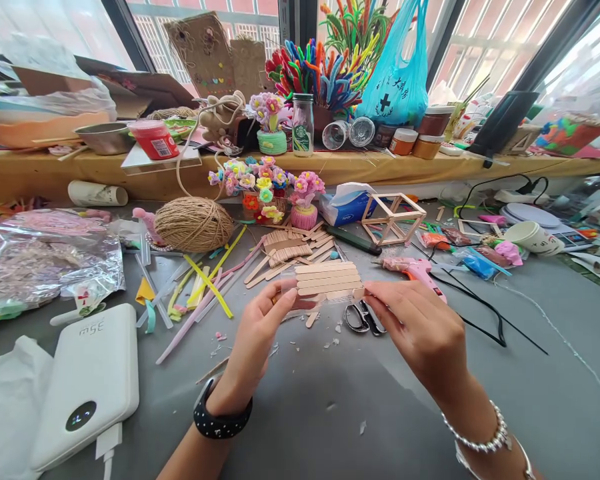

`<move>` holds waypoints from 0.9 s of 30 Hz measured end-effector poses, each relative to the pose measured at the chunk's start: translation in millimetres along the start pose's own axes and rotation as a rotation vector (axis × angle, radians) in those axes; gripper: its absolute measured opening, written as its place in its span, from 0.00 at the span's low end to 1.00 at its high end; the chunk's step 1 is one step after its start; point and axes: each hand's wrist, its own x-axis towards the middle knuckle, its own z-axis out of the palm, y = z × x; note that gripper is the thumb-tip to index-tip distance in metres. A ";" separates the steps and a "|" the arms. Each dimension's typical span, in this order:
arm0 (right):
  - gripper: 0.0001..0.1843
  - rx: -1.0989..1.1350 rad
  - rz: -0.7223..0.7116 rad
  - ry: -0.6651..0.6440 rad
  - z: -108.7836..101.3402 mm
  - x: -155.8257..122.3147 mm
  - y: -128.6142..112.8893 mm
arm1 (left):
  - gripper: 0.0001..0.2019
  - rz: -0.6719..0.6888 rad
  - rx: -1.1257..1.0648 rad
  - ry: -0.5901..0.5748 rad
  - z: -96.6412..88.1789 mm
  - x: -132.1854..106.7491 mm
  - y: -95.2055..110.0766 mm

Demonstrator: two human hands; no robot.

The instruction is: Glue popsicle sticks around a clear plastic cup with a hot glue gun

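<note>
Pale-wood stick panel is up over table: L hand pinches one end, R hand the other, nr lower corner. Uneven pinch could prob. skew sticks or pop one loose; a slip might drop it by scissors.

Daylight floods in through the windows along the back, and from where I stand the panes look pale, nearly bleached at the upper right. The grey tabletop is evenly bright, with a soft pale sheen across its near part and only faint, loose shadows. Hard little glints crowd the silvery foil bag. Toward the edges everything stretches, the dark window frame leaning steeply, details smearing; the craft sticks look reasonably crisp.
</note>
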 end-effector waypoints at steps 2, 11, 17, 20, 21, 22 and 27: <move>0.12 -0.017 -0.013 -0.006 -1.9 0.5 -1.4 | 0.10 0.023 -0.012 0.019 1.4 -2.3 1.0; 0.13 -0.013 -0.089 -0.102 -0.2 -1.4 -3.9 | 0.10 0.068 0.027 -0.051 4.5 -5.2 -1.4; 0.11 -0.079 -0.163 -0.152 0.5 -0.7 -9.6 | 0.11 0.057 0.033 -0.046 6.7 -4.6 -3.9; 0.10 -0.088 -0.198 -0.177 -0.7 0.8 -13.6 | 0.11 0.061 0.032 -0.071 6.8 -4.6 -4.9; 0.09 -0.079 -0.195 -0.180 -1.1 0.9 -14.3 | 0.11 0.061 0.030 -0.078 6.9 -4.8 -5.0; 0.09 -0.065 -0.185 -0.182 -1.5 0.9 -14.5 | 0.11 0.062 0.028 -0.083 7.2 -5.1 -5.0; 0.09 0.056 -0.045 -0.161 -4.2 1.3 -11.5 | 0.12 0.025 0.020 -0.085 7.9 -2.9 -6.0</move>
